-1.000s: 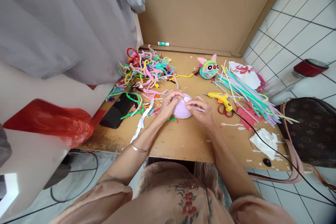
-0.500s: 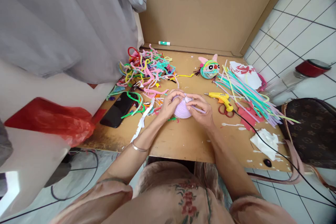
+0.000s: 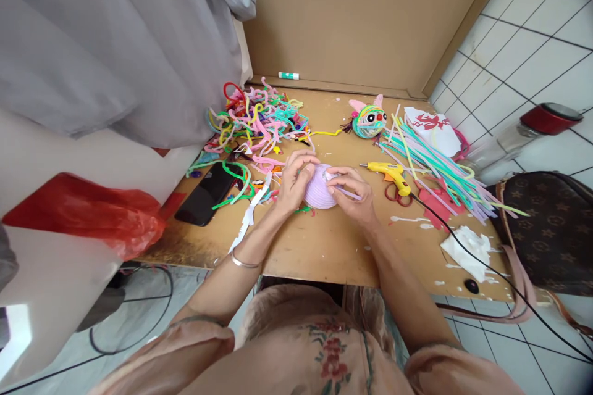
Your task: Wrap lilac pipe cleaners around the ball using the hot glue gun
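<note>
A lilac ball wound from pipe cleaners [image 3: 319, 192] rests on the wooden table [image 3: 324, 247] between my hands. My left hand [image 3: 294, 182] wraps around its left side, fingers curled over the top. On its right, my right hand [image 3: 354, 194] pinches a loose lilac pipe cleaner end [image 3: 349, 195] against the ball's top. Both hands are closed on their things.
A tangle of coloured pipe cleaners [image 3: 257, 120] lies at the back left, a black phone [image 3: 206, 193] beside it. To the right are a finished striped ball figure [image 3: 368, 120], a yellow glue gun [image 3: 391, 173] with black cord, straight pipe cleaners [image 3: 435, 170], red scissors, tissue [image 3: 467, 247], a brown bag [image 3: 551, 228].
My left hand's fingers have shifted further over the top of the lilac ball, and the right hand has stayed pinching the loose end close to it.
</note>
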A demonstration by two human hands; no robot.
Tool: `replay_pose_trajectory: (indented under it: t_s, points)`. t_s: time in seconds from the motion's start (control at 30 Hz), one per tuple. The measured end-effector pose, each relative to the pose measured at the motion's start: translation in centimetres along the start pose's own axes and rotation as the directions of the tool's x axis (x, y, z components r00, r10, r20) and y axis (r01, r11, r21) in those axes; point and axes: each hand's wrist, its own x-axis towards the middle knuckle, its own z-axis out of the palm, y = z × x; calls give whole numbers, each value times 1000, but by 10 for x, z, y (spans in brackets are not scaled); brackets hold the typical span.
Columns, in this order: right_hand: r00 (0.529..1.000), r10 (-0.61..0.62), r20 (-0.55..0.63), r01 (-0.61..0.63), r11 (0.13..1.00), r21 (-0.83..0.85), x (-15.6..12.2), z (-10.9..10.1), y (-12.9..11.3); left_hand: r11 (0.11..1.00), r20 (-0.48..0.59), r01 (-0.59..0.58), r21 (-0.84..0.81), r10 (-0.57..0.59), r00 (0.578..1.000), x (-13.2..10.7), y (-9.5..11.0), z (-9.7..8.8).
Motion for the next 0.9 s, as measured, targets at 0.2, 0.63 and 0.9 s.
replay_pose_trajectory:
  t_s: [0.2, 0.63, 0.9]
  points:
    - [1000, 21, 4, -21, 1000, 9, 0, 0, 0, 951, 93, -134, 277, 112, 989, -2, 5, -3]
    - [1000, 11, 7, -11, 1000, 28, -1, 0, 1, 940, 122, -99, 326, 62, 991, -3, 4, 0]
    - [999, 30, -23, -29, 999, 41, -1, 1, 2, 964, 140, -133, 232, 102, 985, 0, 6, -5]
